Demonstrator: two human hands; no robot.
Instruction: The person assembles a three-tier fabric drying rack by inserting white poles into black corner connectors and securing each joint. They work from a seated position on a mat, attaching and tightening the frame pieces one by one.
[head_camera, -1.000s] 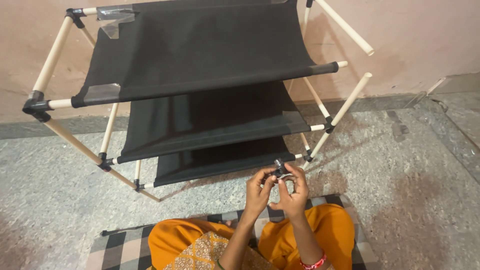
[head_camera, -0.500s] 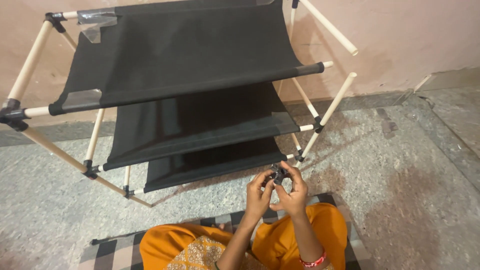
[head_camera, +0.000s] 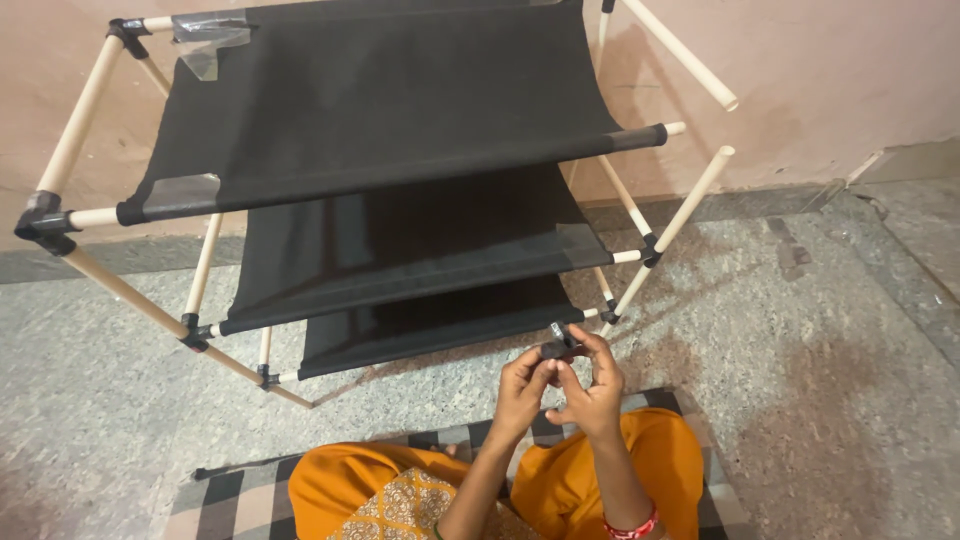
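The person sits on a checked mat (head_camera: 215, 495) on the floor, legs in orange cloth, with both hands raised in front of a rack (head_camera: 380, 200) of pale wooden rods and black fabric shelves. The left hand (head_camera: 522, 385) and the right hand (head_camera: 590, 385) meet around a small black connector piece (head_camera: 558, 343), held just in front of the rack's lowest shelf and near its right front corner. The fingers of both hands are closed on the piece, pinching it from either side; the thumbs press toward its middle.

The rack looks largely built, judging from how it stands: three fabric tiers hang between the rods, and black joints (head_camera: 45, 222) lock the left corners. On the right side, two rods (head_camera: 690, 195) end bare, with no joint capping their tips, so that end seems unfinished. The connector in the hands appears to be of the same kind as the fitted joints. Clear tape patches show on the top shelf's corners. The speckled stone floor (head_camera: 800, 350) around the rack carries no other loose parts in view.
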